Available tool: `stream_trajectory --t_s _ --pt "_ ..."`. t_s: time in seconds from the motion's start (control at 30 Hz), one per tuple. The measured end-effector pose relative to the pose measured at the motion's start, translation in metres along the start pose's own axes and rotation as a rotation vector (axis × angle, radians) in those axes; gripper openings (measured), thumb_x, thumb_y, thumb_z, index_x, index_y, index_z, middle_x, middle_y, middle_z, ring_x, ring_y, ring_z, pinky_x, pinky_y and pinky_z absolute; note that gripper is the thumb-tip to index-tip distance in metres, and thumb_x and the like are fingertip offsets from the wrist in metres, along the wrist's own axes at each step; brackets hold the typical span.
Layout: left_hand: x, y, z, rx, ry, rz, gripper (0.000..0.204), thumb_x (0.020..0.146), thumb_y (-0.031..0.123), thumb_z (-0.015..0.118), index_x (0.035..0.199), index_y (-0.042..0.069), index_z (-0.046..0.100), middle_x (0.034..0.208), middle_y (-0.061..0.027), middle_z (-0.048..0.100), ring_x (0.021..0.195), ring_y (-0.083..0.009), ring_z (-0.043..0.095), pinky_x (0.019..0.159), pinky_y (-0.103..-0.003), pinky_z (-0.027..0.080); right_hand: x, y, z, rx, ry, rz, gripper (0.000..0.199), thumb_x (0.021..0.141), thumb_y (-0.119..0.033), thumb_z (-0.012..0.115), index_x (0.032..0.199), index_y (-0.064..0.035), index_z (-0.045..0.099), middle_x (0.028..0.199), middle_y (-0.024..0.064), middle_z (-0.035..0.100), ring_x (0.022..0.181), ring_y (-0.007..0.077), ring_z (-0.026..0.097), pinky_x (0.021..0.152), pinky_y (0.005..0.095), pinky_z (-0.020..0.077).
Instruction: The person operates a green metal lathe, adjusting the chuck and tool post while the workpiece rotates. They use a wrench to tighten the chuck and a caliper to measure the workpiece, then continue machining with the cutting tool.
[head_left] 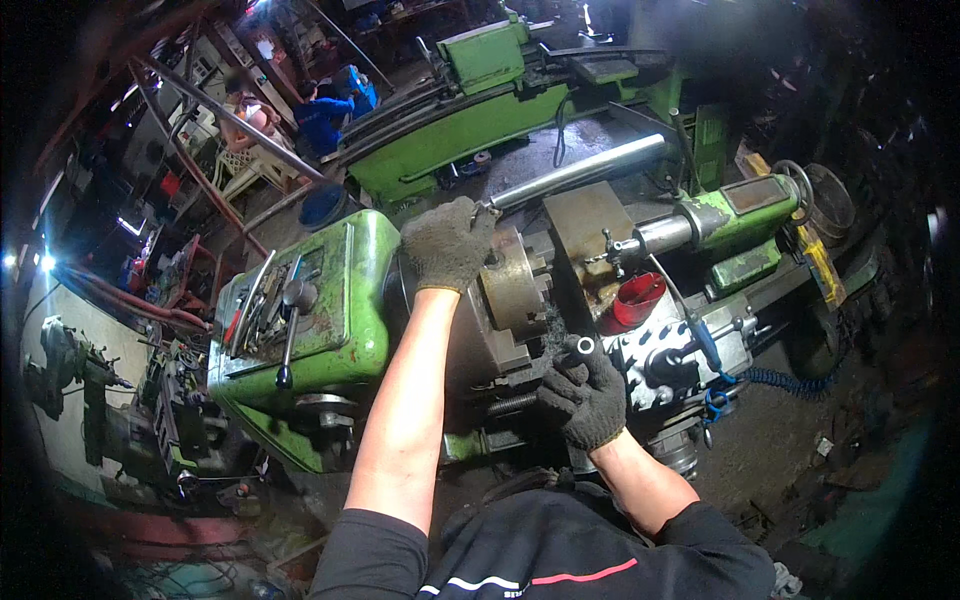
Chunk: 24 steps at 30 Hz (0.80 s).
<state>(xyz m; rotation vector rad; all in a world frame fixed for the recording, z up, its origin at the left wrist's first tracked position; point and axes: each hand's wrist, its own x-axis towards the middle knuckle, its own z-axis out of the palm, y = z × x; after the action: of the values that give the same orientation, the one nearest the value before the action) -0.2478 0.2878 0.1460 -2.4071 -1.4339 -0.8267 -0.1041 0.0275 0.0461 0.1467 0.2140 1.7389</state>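
A grey lathe chuck [512,287] with stepped jaws sits in front of a green headstock [365,270]. My left hand [445,245], in a dark work glove, lies over the top of the chuck with its fingers curled on it; the fingertips are partly hidden. In front of the chuck, to the right, my gloved right hand [585,400] is closed around a metal tube-like tool [586,345]. Only the tool's round hollow end shows above the fingers. Close beyond my left hand is the near end of a long shiny metal bar [585,172].
Several hand tools [262,305] lie on the headstock beside a black-knobbed lever [287,345]. To the right are a red container [637,300], a tailstock [745,215] and a coiled blue air hose [790,383]. Another green lathe [470,130] and two people [322,118] are farther back.
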Motion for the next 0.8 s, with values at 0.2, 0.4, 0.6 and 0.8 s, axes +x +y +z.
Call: stream_trajectory --t_s 0.2,0.4,0.6,0.8 --pt "-0.001 -0.003 0.004 -0.002 -0.024 -0.011 0.037 0.101 0.047 0.067 0.094 0.012 0.074 0.089 -0.0164 0.076 0.086 -0.0404 0.075 0.078 -0.056 0.056 -0.003 0.001 0.001 0.114 0.016 0.038 0.035 0.119 -0.045 0.046 0.122 -0.0136 0.061 0.094 0.0035 0.051 0.078 0.0196 0.049 0.070 0.0367 0.0470" --pt "0.006 -0.006 0.006 0.025 -0.014 0.003 0.040 0.102 0.051 0.067 0.094 0.012 0.072 0.089 -0.0172 0.075 0.086 -0.0406 0.075 0.078 -0.056 0.056 0.001 0.005 0.000 0.143 -0.036 0.012 0.029 0.118 -0.038 0.051 0.131 -0.0159 0.063 0.110 0.0071 0.065 0.080 0.0182 0.052 0.070 0.0362 0.0478" --pt "0.008 -0.004 0.004 0.026 -0.025 0.001 0.040 0.103 0.049 0.066 0.094 0.011 0.073 0.090 -0.0176 0.075 0.087 -0.0404 0.075 0.078 -0.056 0.056 -0.002 0.007 0.000 0.158 -0.044 -0.006 0.034 0.119 -0.035 0.049 0.145 -0.0170 0.064 0.122 0.0091 0.074 0.077 0.0143 0.051 0.068 0.0327 0.0465" --pt "0.009 -0.005 0.005 0.019 -0.017 0.005 0.039 0.103 0.048 0.065 0.094 0.011 0.073 0.092 -0.0169 0.075 0.088 -0.0401 0.075 0.079 -0.056 0.056 -0.002 0.004 -0.007 0.110 -0.029 -0.021 0.036 0.120 -0.034 0.046 0.149 -0.0196 0.064 0.128 0.0084 0.074 0.078 0.0139 0.051 0.069 0.0318 0.0464"
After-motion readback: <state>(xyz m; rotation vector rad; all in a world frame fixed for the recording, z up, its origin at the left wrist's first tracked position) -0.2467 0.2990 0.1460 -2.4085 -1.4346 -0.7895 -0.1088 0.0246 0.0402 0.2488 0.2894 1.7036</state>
